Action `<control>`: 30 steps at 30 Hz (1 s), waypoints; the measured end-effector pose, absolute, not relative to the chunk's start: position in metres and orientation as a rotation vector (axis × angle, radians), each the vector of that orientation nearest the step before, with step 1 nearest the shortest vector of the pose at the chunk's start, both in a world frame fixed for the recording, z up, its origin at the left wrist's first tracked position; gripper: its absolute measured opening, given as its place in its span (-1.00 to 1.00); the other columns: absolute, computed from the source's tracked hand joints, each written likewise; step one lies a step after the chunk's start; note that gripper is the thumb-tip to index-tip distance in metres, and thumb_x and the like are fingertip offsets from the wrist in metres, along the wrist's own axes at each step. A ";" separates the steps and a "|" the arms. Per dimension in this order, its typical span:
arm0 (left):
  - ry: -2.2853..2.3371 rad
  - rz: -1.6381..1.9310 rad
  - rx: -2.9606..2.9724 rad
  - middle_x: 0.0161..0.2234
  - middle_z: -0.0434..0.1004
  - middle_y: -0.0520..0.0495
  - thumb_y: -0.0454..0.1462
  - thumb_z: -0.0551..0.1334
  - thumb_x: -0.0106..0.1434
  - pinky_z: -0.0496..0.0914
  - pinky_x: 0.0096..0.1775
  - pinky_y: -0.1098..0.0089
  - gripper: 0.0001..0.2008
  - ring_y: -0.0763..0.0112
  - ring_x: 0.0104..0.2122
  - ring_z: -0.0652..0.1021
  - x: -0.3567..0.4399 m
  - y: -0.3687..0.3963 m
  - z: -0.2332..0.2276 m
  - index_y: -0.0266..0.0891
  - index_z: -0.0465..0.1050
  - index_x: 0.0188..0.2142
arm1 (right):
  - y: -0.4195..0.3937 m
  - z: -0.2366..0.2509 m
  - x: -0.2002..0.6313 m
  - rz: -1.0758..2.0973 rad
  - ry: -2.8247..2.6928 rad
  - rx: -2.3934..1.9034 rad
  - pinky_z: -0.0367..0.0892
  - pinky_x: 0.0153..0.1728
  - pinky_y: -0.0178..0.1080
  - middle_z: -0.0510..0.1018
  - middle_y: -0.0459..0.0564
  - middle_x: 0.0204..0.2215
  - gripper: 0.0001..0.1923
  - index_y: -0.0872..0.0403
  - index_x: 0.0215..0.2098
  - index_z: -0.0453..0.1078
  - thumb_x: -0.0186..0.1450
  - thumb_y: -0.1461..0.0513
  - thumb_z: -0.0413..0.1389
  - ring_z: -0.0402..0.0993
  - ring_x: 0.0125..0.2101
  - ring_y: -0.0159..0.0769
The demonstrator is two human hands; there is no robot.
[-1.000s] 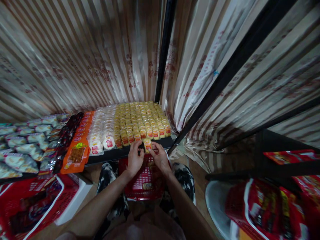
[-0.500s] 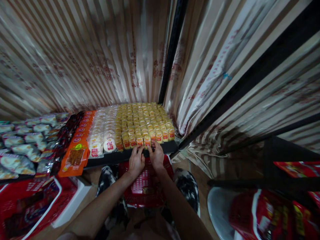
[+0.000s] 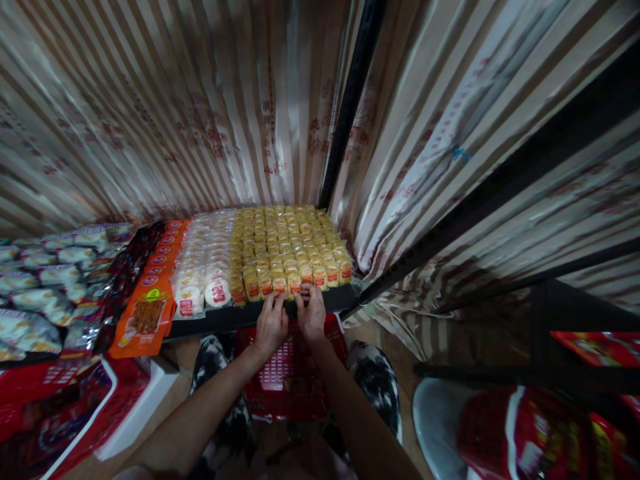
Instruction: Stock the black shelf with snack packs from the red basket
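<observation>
Rows of small yellow snack packets (image 3: 287,243) fill the right end of a black shelf (image 3: 215,320). My left hand (image 3: 271,325) and my right hand (image 3: 312,313) meet at the shelf's front edge. Their fingertips pinch the lower edge of one yellow packet (image 3: 294,283), which stands in the front row. Below my hands, between my knees, sits a red plastic basket (image 3: 290,380) with little visible inside.
White round packets (image 3: 217,292), orange packets (image 3: 147,317), dark packets and pale bags (image 3: 30,313) lie along the shelf to the left. Another red basket (image 3: 60,413) sits lower left. A black post (image 3: 350,107) and striped curtains stand behind. Red bags (image 3: 525,427) lie lower right.
Both hands carried a yellow packet up from over the basket and set it into the shelf's front row. The view has tilted slightly.
</observation>
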State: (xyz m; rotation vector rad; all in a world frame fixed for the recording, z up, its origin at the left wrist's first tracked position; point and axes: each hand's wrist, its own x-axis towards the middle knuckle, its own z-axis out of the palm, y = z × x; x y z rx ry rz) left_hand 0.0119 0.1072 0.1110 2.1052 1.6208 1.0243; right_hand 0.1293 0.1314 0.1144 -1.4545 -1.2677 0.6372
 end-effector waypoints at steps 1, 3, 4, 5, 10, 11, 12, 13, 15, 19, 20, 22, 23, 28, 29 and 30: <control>1.611 1.030 2.110 -0.01 0.29 -0.19 -0.44 -0.01 0.18 0.29 0.09 0.22 -0.53 0.27 0.05 0.34 0.011 0.108 0.110 -0.23 0.24 0.09 | 0.132 0.114 0.129 0.633 -1.267 -1.455 0.37 -0.23 -0.23 0.39 0.01 -0.28 -0.85 0.03 -0.27 0.30 0.21 0.15 0.03 0.37 -0.27 -0.28; 1.592 1.022 2.119 -0.01 0.28 -0.19 -0.44 -0.02 0.18 0.29 0.09 0.22 -0.52 0.28 0.05 0.34 0.010 0.110 0.107 -0.23 0.22 0.11 | 0.134 0.114 0.129 0.619 -1.281 -1.464 0.36 -0.23 -0.23 0.39 0.00 -0.29 -0.86 0.03 -0.28 0.31 0.22 0.15 0.02 0.36 -0.27 -0.28; 1.583 1.011 2.119 -0.01 0.28 -0.19 -0.44 -0.03 0.18 0.30 0.08 0.22 -0.51 0.28 0.05 0.34 0.010 0.110 0.106 -0.23 0.21 0.11 | 0.135 0.114 0.130 0.611 -1.294 -1.471 0.36 -0.23 -0.22 0.40 0.00 -0.30 -0.86 0.03 -0.29 0.31 0.22 0.16 0.02 0.36 -0.27 -0.28; 1.573 0.998 2.118 -0.01 0.28 -0.18 -0.45 -0.03 0.18 0.31 0.08 0.23 -0.51 0.29 0.05 0.34 0.009 0.111 0.106 -0.22 0.20 0.12 | 0.135 0.113 0.130 0.601 -1.310 -1.479 0.35 -0.22 -0.22 0.40 -0.01 -0.31 -0.86 0.03 -0.29 0.31 0.22 0.16 0.01 0.36 -0.27 -0.28; 1.538 0.976 2.099 -0.01 0.27 -0.18 -0.45 -0.02 0.16 0.33 0.05 0.25 -0.48 0.29 0.04 0.34 0.008 0.112 0.102 -0.21 0.19 0.13 | 0.138 0.110 0.131 0.555 -1.348 -1.531 0.31 -0.20 -0.22 0.41 -0.02 -0.32 -0.85 0.03 -0.29 0.30 0.22 0.14 0.02 0.36 -0.30 -0.28; 1.541 0.978 2.088 0.00 0.27 -0.18 -0.45 -0.01 0.16 0.33 0.04 0.26 -0.48 0.29 0.04 0.34 0.008 0.113 0.101 -0.21 0.19 0.13 | 0.138 0.110 0.131 0.551 -1.347 -1.540 0.31 -0.21 -0.22 0.41 -0.02 -0.32 -0.84 0.03 -0.28 0.29 0.23 0.13 0.02 0.36 -0.30 -0.28; 1.548 0.980 2.075 0.00 0.27 -0.18 -0.44 0.00 0.15 0.34 0.04 0.26 -0.48 0.29 0.04 0.34 0.009 0.113 0.100 -0.21 0.19 0.13 | 0.139 0.109 0.130 0.548 -1.345 -1.549 0.30 -0.22 -0.23 0.42 -0.02 -0.32 -0.83 0.03 -0.28 0.29 0.23 0.12 0.01 0.36 -0.31 -0.28; 1.557 0.980 2.062 0.01 0.27 -0.18 -0.44 0.00 0.15 0.34 0.03 0.27 -0.48 0.29 0.05 0.34 0.009 0.113 0.100 -0.21 0.19 0.13 | 0.139 0.109 0.130 0.544 -1.341 -1.562 0.30 -0.23 -0.24 0.42 -0.02 -0.33 -0.83 0.03 -0.28 0.29 0.23 0.11 0.01 0.36 -0.31 -0.28; 1.568 0.977 2.048 0.01 0.26 -0.18 -0.43 0.01 0.15 0.34 0.03 0.28 -0.48 0.29 0.05 0.34 0.009 0.114 0.099 -0.21 0.19 0.13 | 0.140 0.108 0.129 0.533 -1.333 -1.587 0.29 -0.24 -0.25 0.43 -0.03 -0.33 -0.82 0.02 -0.28 0.28 0.23 0.10 0.01 0.36 -0.31 -0.27; 1.569 0.973 2.071 0.01 0.27 -0.21 -0.43 0.02 0.14 0.31 0.06 0.25 -0.48 0.27 0.05 0.33 0.010 0.113 0.100 -0.26 0.19 0.13 | 0.140 0.107 0.128 0.481 -1.372 -1.616 0.26 -0.22 -0.25 0.42 -0.05 -0.35 -0.84 0.01 -0.33 0.28 0.25 0.10 -0.01 0.35 -0.30 -0.27; 1.568 0.973 2.079 0.01 0.27 -0.21 -0.43 0.02 0.14 0.31 0.07 0.24 -0.47 0.27 0.05 0.33 0.009 0.113 0.100 -0.26 0.19 0.13 | 0.140 0.106 0.128 0.465 -1.397 -1.611 0.26 -0.20 -0.24 0.41 -0.05 -0.35 -0.84 0.01 -0.35 0.28 0.26 0.10 -0.02 0.34 -0.29 -0.27; 1.563 0.974 2.087 0.01 0.27 -0.20 -0.44 0.03 0.12 0.31 0.06 0.25 -0.47 0.27 0.05 0.33 0.009 0.112 0.099 -0.25 0.20 0.13 | 0.139 0.104 0.129 0.441 -1.427 -1.589 0.26 -0.17 -0.24 0.41 -0.03 -0.33 -0.83 0.00 -0.38 0.30 0.28 0.12 -0.03 0.33 -0.25 -0.27; 1.558 0.976 2.091 0.00 0.28 -0.19 -0.44 0.04 0.12 0.32 0.06 0.26 -0.47 0.27 0.05 0.34 0.009 0.112 0.099 -0.24 0.21 0.12 | 0.139 0.103 0.129 0.436 -1.428 -1.572 0.26 -0.16 -0.25 0.40 -0.03 -0.32 -0.83 0.00 -0.38 0.31 0.28 0.12 -0.04 0.34 -0.24 -0.27; 1.517 1.031 2.159 -0.01 0.29 -0.19 -0.43 0.03 0.13 0.31 0.07 0.24 -0.51 0.28 0.03 0.35 0.007 0.112 0.098 -0.25 0.24 0.09 | 0.134 0.103 0.131 0.451 -1.387 -1.483 0.32 -0.16 -0.24 0.37 0.02 -0.26 -0.80 0.02 -0.33 0.41 0.27 0.14 -0.02 0.35 -0.21 -0.30; 1.503 1.042 2.175 -0.02 0.30 -0.19 -0.43 0.02 0.13 0.31 0.07 0.25 -0.51 0.29 0.02 0.35 0.006 0.112 0.099 -0.25 0.25 0.08 | 0.131 0.105 0.132 0.450 -1.376 -1.465 0.32 -0.17 -0.24 0.37 0.02 -0.25 -0.79 0.03 -0.33 0.42 0.27 0.14 -0.02 0.36 -0.21 -0.29; 1.485 1.050 2.188 -0.02 0.30 -0.18 -0.43 0.02 0.13 0.31 0.07 0.25 -0.52 0.30 0.02 0.36 0.005 0.111 0.100 -0.25 0.26 0.07 | 0.127 0.107 0.133 0.446 -1.364 -1.445 0.33 -0.17 -0.23 0.37 0.03 -0.24 -0.78 0.04 -0.32 0.43 0.27 0.13 -0.02 0.36 -0.21 -0.29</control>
